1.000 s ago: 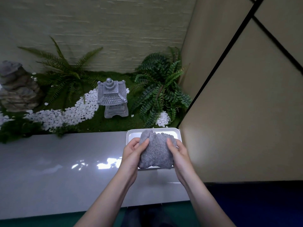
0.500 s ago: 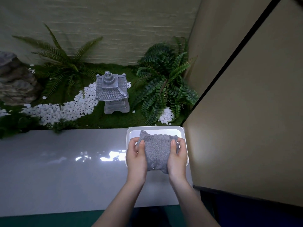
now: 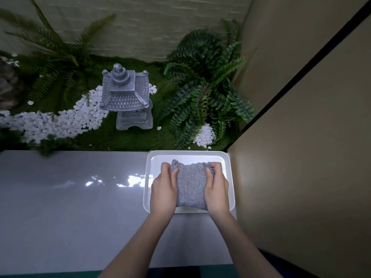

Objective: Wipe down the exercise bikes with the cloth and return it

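A glossy grey ledge [image 3: 70,207] is carrying a white tray [image 3: 188,153], which is sitting at its far right end. A fern [image 3: 204,93] is spreading just behind the tray, and a stone lantern [image 3: 126,97] is standing behind the tray to its left. A folded grey cloth [image 3: 190,187] is sitting in the tray. The left hand [image 3: 163,189] and right hand [image 3: 216,189] are gripping the cloth's sides, fingers curling round its far corners.

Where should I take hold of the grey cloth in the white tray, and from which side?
Grip the grey cloth at its two side edges, coming down from above, as the left hand and right hand do now. It is a soft folded pad, and the rim of the white tray probably blocks a low approach.
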Demonstrator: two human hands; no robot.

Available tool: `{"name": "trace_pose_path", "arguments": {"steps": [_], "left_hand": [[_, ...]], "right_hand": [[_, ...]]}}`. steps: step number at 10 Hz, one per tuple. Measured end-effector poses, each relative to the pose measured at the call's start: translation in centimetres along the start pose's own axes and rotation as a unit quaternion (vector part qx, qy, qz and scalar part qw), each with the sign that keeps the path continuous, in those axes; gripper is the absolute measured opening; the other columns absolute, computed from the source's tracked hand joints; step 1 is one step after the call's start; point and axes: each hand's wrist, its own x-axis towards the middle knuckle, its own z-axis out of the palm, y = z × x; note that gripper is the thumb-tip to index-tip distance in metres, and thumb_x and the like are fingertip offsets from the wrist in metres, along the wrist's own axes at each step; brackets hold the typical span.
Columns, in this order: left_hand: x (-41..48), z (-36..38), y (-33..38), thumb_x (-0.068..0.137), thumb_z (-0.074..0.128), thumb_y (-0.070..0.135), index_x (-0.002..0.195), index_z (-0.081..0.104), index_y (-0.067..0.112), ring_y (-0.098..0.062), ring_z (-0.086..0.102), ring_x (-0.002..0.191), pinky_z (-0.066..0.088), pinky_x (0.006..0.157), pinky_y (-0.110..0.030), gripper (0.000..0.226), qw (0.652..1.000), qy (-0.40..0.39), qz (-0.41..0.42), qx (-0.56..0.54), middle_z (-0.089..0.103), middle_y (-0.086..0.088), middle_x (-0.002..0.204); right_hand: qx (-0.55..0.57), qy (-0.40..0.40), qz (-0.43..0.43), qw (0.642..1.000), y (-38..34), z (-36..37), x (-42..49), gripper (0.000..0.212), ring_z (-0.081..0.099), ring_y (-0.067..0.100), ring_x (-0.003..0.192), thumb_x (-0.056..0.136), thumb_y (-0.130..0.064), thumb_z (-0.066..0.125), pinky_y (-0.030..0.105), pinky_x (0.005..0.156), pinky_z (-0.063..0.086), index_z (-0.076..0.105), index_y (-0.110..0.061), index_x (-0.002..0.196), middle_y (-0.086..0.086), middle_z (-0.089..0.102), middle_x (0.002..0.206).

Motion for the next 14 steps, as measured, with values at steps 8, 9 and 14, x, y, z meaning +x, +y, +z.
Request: {"name": "trace_pose_path", "arguments": {"steps": [8, 9, 14], "left_hand": [[5.9, 10.4, -13.5, 0.091, 0.06, 0.032, 0.132, 0.052, 0.008, -0.034, 0.059, 0.11, 0.052, 0.083, -0.042, 0.049, 0.938, -0.035, 0.181, 0.292, 0.059, -0.013, 0.125], [6.0, 9.7, -14.7, 0.094, 0.038, 0.053, 0.149, 0.032, 0.01, -0.029, 0.03, 0.142, 0.032, 0.112, -0.047, 0.069, 0.864, -0.163, 0.294, 0.374, 0.031, -0.009, 0.155], [7.0, 3.2, -8.3, 0.089, 0.014, 0.072, 0.145, -0.028, 0.019, -0.021, -0.028, 0.143, -0.011, 0.117, -0.045, 0.087, 0.82, -0.243, 0.146, 0.498, -0.036, -0.001, 0.152]], "right_hand": [[-0.34, 0.002, -0.201, 0.919, 13.8, 7.5, 7.2, 0.038, 0.055, 0.029, 0.116, 0.094, -0.024, 0.055, 0.04, 0.088, 0.048, 0.053, -0.011, 0.129, 0.009, 0.055, 0.131], [-0.46, -0.169, -0.277, 0.827, 15.4, 7.1, 6.5, 0.06, 0.025, 0.021, 0.144, 0.098, -0.045, 0.032, 0.044, 0.111, 0.031, 0.029, -0.015, 0.15, 0.004, 0.025, 0.157], [-0.482, -0.218, -0.122, 0.84, 7.5, 1.2, 7.5, 0.077, -0.017, 0.015, 0.146, 0.097, -0.058, 0.023, 0.042, 0.119, -0.007, -0.015, -0.017, 0.151, 0.0, -0.018, 0.159]]}}
